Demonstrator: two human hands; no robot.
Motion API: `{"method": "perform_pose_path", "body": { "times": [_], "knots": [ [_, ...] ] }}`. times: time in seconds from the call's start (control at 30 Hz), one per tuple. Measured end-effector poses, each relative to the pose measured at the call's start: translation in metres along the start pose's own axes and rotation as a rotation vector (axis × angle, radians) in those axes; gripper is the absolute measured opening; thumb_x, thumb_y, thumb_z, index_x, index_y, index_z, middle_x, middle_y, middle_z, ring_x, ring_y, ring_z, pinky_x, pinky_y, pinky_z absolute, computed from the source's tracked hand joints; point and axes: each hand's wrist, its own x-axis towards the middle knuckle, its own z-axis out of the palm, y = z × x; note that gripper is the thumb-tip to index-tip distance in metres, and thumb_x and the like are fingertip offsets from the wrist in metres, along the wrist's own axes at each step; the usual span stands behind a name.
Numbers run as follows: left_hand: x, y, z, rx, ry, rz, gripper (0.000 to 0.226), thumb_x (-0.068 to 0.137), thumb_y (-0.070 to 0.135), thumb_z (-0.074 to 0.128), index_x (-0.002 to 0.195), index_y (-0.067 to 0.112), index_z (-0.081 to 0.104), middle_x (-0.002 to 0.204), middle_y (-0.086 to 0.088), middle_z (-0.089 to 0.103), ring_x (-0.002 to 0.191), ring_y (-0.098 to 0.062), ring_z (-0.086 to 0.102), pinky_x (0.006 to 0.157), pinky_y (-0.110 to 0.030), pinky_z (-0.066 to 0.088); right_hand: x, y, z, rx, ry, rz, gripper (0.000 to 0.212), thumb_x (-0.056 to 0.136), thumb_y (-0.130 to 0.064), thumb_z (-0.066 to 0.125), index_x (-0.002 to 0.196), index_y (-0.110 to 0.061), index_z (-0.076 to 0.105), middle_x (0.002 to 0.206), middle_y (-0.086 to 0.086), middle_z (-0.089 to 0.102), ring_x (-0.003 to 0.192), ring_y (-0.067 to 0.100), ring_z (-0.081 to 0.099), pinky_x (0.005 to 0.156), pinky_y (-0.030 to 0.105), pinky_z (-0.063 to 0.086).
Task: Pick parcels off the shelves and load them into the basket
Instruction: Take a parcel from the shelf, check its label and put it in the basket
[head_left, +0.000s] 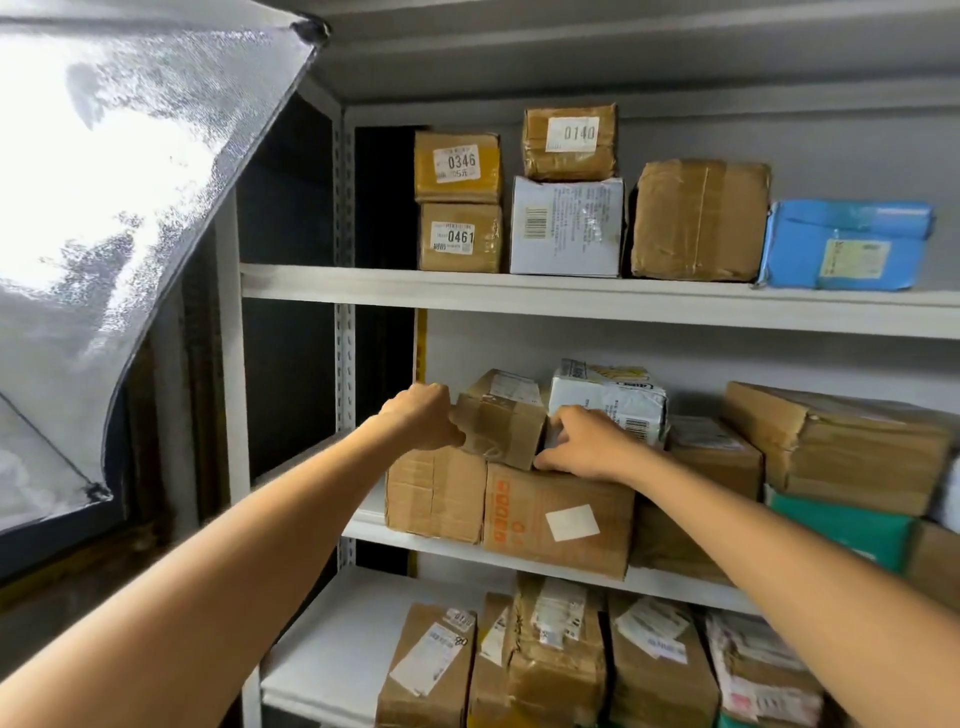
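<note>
A small brown taped cardboard parcel (503, 430) sits tilted on top of two larger boxes on the middle shelf (675, 582). My left hand (422, 418) grips its left end and my right hand (587, 441) grips its right lower corner. Under it lie a plain brown box (435, 496) and a brown box with orange print and a white label (558, 519). A white wrapped parcel (608, 397) stands just behind my right hand. No basket is in view.
The top shelf (571, 299) carries boxes labelled 0346 (457, 166), 0461 (460, 238), 0140 (570, 141), a white box, a brown box and a blue bag (847, 244). The bottom shelf holds several labelled parcels. A bright studio softbox (119, 218) stands at the left.
</note>
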Motion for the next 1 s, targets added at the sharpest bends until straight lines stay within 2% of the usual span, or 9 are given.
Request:
{"method": "perform_pose_path", "body": {
  "times": [0.2, 0.37, 0.43, 0.53, 0.6, 0.67, 0.77, 0.87, 1.0],
  "knots": [
    [0.007, 0.009, 0.024, -0.418, 0.001, -0.062, 0.059, 0.082, 0.028, 0.071, 0.129, 0.004, 0.045, 0.119, -0.014, 0.058, 0.102, -0.027, 0.060, 0.087, -0.037, 0.055, 0.005, -0.003, 0.021, 0.087, 0.016, 0.056, 0.040, 0.078, -0.034, 0.074, 0.105, -0.011, 0.056, 0.096, 0.008, 0.063, 0.090, 0.023, 0.063, 0.075, 0.037, 0.054],
    [-0.005, 0.003, 0.023, -0.596, 0.103, -0.116, 0.044, 0.088, 0.047, 0.057, 0.107, 0.007, 0.056, 0.098, -0.015, 0.066, 0.085, -0.028, 0.066, 0.078, -0.041, 0.058, 0.002, -0.009, 0.028, 0.413, 0.134, 0.137, 0.043, 0.085, -0.037, 0.067, 0.109, -0.013, 0.041, 0.090, -0.001, 0.048, 0.086, 0.017, 0.049, 0.057, 0.024, 0.033],
    [-0.011, 0.000, 0.021, -0.780, 0.053, -0.152, 0.054, 0.087, 0.055, 0.055, 0.106, 0.005, 0.058, 0.097, -0.016, 0.068, 0.084, -0.029, 0.068, 0.075, -0.042, 0.059, 0.001, -0.010, 0.029, 0.541, 0.189, 0.154, 0.037, 0.092, -0.043, 0.059, 0.106, -0.015, 0.040, 0.086, -0.002, 0.045, 0.080, 0.013, 0.047, 0.059, 0.022, 0.035],
    [-0.018, -0.006, 0.019, -0.939, -0.094, -0.224, 0.066, 0.083, 0.061, 0.057, 0.112, 0.002, 0.060, 0.099, -0.017, 0.069, 0.083, -0.029, 0.071, 0.070, -0.040, 0.061, 0.005, -0.006, 0.036, 0.588, 0.229, 0.191, 0.039, 0.089, -0.050, 0.060, 0.089, -0.014, 0.048, 0.091, 0.005, 0.057, 0.085, 0.017, 0.057, 0.077, 0.034, 0.053],
    [-0.024, -0.008, 0.024, -0.923, -0.156, -0.249, 0.056, 0.081, 0.047, 0.068, 0.117, 0.005, 0.059, 0.105, -0.016, 0.068, 0.089, -0.028, 0.070, 0.074, -0.042, 0.060, 0.003, -0.005, 0.040, 0.600, 0.193, 0.207, 0.034, 0.087, -0.039, 0.068, 0.080, -0.020, 0.042, 0.081, -0.001, 0.050, 0.074, 0.010, 0.051, 0.071, 0.022, 0.046],
    [-0.027, -0.006, 0.031, -0.918, -0.179, -0.244, 0.052, 0.079, 0.030, 0.075, 0.124, 0.013, 0.054, 0.114, -0.013, 0.064, 0.097, -0.028, 0.068, 0.078, -0.046, 0.059, -0.003, -0.005, 0.040, 0.574, 0.115, 0.201, 0.030, 0.085, -0.023, 0.072, 0.103, -0.014, 0.049, 0.096, 0.001, 0.054, 0.085, 0.012, 0.055, 0.071, 0.015, 0.041],
    [-0.033, -0.001, 0.041, -0.919, -0.125, -0.254, 0.064, 0.074, 0.020, 0.080, 0.127, 0.023, 0.045, 0.122, -0.011, 0.056, 0.100, -0.027, 0.066, 0.071, -0.041, 0.060, -0.014, -0.006, 0.042, 0.543, 0.068, 0.152, 0.075, 0.086, -0.007, 0.070, 0.147, -0.006, 0.027, 0.144, 0.009, 0.043, 0.131, 0.024, 0.042, 0.096, 0.025, 0.037],
    [-0.040, 0.001, 0.045, -0.882, -0.023, -0.195, 0.069, 0.073, 0.016, 0.081, 0.130, 0.020, 0.043, 0.119, -0.007, 0.057, 0.100, -0.022, 0.063, 0.067, -0.030, 0.059, -0.018, -0.006, 0.047, 0.563, 0.062, 0.086, 0.089, 0.084, 0.001, 0.069, 0.153, -0.009, 0.015, 0.153, 0.010, 0.033, 0.139, 0.023, 0.032, 0.105, 0.024, 0.028],
    [-0.054, 0.006, 0.046, -0.839, 0.042, -0.077, 0.083, 0.078, 0.005, 0.075, 0.145, 0.020, 0.027, 0.096, 0.005, 0.056, 0.084, -0.010, 0.057, 0.051, -0.015, 0.051, -0.024, -0.004, 0.051, 0.607, 0.077, 0.025, 0.096, 0.081, 0.007, 0.069, 0.154, -0.010, 0.009, 0.157, 0.009, 0.025, 0.143, 0.020, 0.025, 0.104, 0.019, 0.022]
  ]
}}
